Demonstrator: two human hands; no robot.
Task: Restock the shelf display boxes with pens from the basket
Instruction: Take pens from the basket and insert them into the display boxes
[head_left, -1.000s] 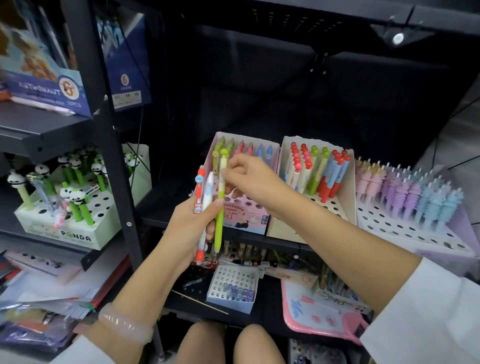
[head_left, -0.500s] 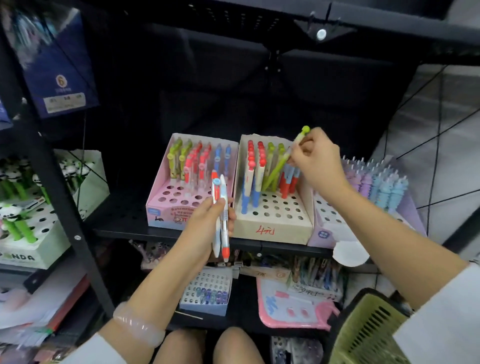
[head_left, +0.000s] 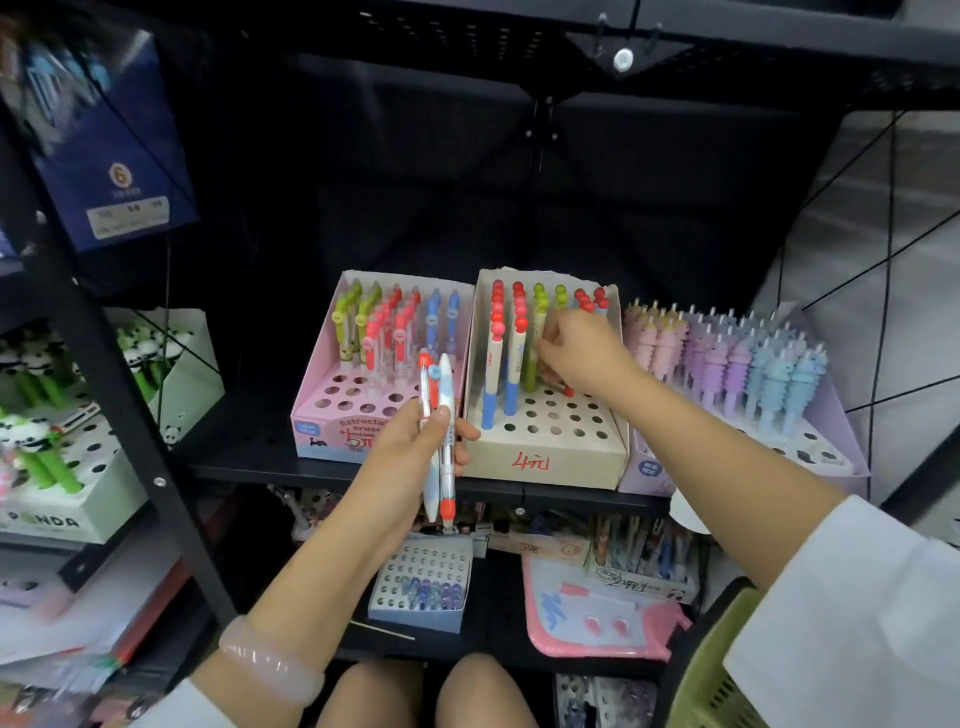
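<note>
We see the left hand gripping two pens upright in front of the pink display box on the black shelf. The right hand reaches into the beige display box, fingers curled at a green pen standing in its holes. A lilac display box stands just right. The green basket sits at lower right.
</note>
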